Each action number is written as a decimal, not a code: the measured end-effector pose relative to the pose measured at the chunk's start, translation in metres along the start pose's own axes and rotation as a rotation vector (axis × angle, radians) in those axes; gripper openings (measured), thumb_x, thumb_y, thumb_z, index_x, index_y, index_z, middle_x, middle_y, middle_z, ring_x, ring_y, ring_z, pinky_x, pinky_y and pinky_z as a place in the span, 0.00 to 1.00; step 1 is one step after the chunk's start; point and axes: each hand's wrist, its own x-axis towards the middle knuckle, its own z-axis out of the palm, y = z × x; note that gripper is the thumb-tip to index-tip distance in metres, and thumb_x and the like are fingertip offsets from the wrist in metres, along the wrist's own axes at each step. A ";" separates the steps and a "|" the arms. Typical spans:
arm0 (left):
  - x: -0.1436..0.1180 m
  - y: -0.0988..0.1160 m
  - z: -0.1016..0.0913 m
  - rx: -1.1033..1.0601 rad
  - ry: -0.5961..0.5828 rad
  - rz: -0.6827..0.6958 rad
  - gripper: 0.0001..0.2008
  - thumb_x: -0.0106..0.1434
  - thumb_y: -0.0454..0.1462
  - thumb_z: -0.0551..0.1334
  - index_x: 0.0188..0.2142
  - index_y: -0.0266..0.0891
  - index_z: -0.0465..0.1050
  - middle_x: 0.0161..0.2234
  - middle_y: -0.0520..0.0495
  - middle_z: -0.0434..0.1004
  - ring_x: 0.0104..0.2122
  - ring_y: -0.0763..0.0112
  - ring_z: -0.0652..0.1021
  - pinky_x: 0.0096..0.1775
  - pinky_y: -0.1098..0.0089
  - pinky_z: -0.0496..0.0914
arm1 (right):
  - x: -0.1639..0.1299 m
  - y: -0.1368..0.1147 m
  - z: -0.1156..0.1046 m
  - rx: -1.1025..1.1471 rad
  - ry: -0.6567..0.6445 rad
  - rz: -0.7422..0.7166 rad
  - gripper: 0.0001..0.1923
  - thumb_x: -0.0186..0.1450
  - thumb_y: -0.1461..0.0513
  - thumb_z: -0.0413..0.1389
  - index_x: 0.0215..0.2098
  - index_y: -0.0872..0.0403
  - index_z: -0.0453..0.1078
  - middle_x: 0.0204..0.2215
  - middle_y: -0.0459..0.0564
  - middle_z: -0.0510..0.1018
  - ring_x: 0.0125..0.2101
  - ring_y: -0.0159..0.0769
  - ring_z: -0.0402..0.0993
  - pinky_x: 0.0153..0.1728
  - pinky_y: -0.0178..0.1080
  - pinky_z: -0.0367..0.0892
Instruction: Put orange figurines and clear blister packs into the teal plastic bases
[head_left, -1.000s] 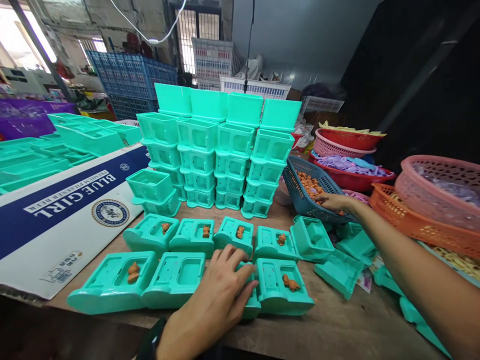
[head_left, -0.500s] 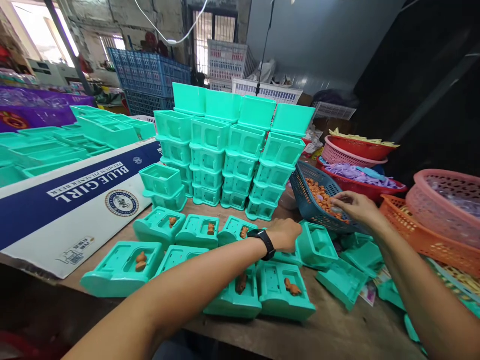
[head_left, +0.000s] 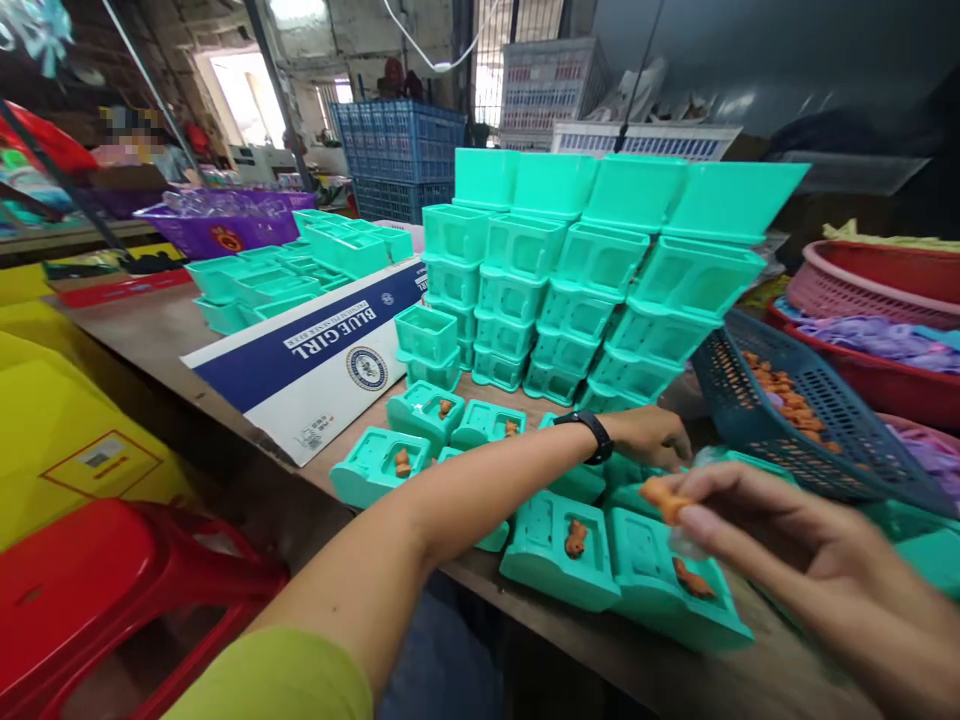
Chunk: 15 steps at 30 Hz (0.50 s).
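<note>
Pinched between the thumb and fingers of my right hand (head_left: pixel 787 535) is a small orange animal figurine (head_left: pixel 664 497). Beyond it, my left hand (head_left: pixel 651 436) reaches over the green plastic pieces with its fingers curled down; what they hold, if anything, is hidden. Something clear and blurred shows beside the right fingertips. Under the right hand lies a green tray-like piece (head_left: pixel 637 545) with a brown-orange figurine (head_left: pixel 691 578) in its recess. Next to it a similar green piece (head_left: pixel 529 530) holds another figurine (head_left: pixel 576 538). Several more such pieces lie behind my left forearm.
Stacked green boxes (head_left: pixel 517 258) rise at the back of the table. A blue basket (head_left: pixel 847 400) of orange figurines stands right, before a red basket (head_left: pixel 877 385) of purple pieces. At left are a Blue Girl carton (head_left: pixel 330 350) and a red stool (head_left: pixel 112 580).
My right hand has come from the figurine basket toward me and left, with an orange figurine in its fingers. My left hand stays over the green pieces. The view has turned left.
</note>
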 end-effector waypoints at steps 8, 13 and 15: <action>-0.085 -0.022 -0.064 0.036 0.163 -0.123 0.06 0.67 0.30 0.68 0.42 0.30 0.83 0.38 0.45 0.87 0.31 0.74 0.78 0.33 0.77 0.65 | 0.016 0.012 0.111 -0.015 -0.230 -0.175 0.11 0.72 0.54 0.54 0.37 0.49 0.74 0.34 0.46 0.82 0.33 0.38 0.78 0.34 0.37 0.70; -0.160 -0.013 -0.065 0.021 0.289 -0.224 0.08 0.70 0.34 0.65 0.43 0.30 0.82 0.30 0.46 0.84 0.29 0.70 0.80 0.32 0.74 0.67 | 0.027 0.021 0.135 -0.128 -0.217 -0.270 0.07 0.72 0.59 0.53 0.38 0.49 0.72 0.35 0.46 0.81 0.34 0.41 0.78 0.35 0.41 0.67; -0.184 -0.011 -0.059 0.032 0.350 -0.257 0.06 0.69 0.32 0.66 0.42 0.32 0.83 0.35 0.45 0.85 0.35 0.67 0.81 0.35 0.72 0.69 | 0.029 0.023 0.140 -0.193 -0.229 -0.260 0.06 0.72 0.60 0.53 0.38 0.49 0.72 0.35 0.46 0.81 0.35 0.42 0.78 0.37 0.42 0.67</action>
